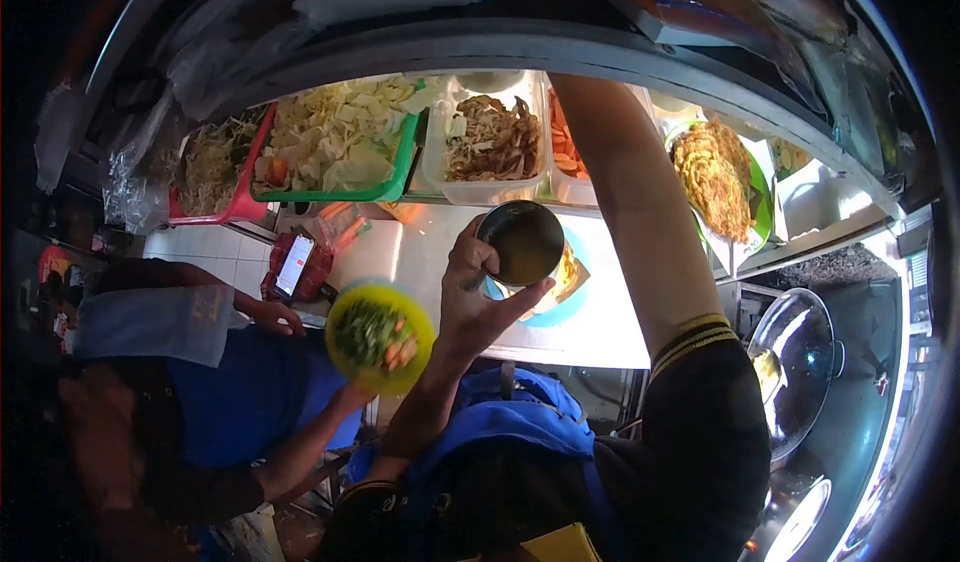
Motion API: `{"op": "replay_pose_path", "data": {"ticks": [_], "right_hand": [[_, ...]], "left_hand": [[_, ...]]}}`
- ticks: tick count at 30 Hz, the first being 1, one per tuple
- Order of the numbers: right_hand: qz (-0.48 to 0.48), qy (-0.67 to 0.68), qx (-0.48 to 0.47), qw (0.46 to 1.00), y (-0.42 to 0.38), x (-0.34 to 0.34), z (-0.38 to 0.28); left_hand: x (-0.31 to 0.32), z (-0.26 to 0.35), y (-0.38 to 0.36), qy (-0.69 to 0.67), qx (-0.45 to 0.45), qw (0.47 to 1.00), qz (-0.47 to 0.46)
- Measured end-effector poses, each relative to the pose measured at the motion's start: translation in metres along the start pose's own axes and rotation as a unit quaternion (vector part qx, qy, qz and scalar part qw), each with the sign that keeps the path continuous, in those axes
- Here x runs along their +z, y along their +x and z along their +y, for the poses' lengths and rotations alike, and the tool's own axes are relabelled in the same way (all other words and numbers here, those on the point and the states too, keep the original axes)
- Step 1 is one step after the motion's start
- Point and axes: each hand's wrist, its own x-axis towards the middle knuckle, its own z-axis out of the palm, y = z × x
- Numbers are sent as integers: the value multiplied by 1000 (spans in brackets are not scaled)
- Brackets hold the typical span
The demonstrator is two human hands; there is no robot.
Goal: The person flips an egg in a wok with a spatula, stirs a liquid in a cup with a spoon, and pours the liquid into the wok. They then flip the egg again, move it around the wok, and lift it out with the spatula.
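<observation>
My left hand [468, 280] is closed around a small dark bowl [522, 243] with a yellowish inside, tilted toward me above the white worktop. Below it lies a light blue plate [578, 292] with food on paper, partly covered by the bowl and hand. My right forearm [640, 182] stretches up and away past the food containers. Its hand is hidden behind the shelf frame. Closest to that arm are a clear tub of brown shredded food [492, 142] and a tub of orange pieces [566, 142].
A co-worker [270, 382] at my left holds a yellow bowl [418, 314] of greens and orange pieces. A green tray [400, 167] of cut cabbage and a red tray [205, 220] stand behind. Fried omelettes [712, 177] lie at right, above a large metal wok [815, 362]. A lit phone [294, 265] stands left.
</observation>
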Motion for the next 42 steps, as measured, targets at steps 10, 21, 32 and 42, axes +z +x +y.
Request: {"op": "replay_pose_path", "data": {"ticks": [10,21,32,42], "right_hand": [[-242,311,124,911,-125,-62,-41],[-340,-100,153,923,-318,-115,-106],[-222,-378,298,848,-417,-140,-149],[-92,-540,400,735,-505,-113,-179]], "left_hand": [[0,3,3,34,37,998,-23],[54,24,-4,-33,41,975,-217],[110,51,-20,-89,90,915,-383],[150,57,-57,-221,155,806,-526]]}}
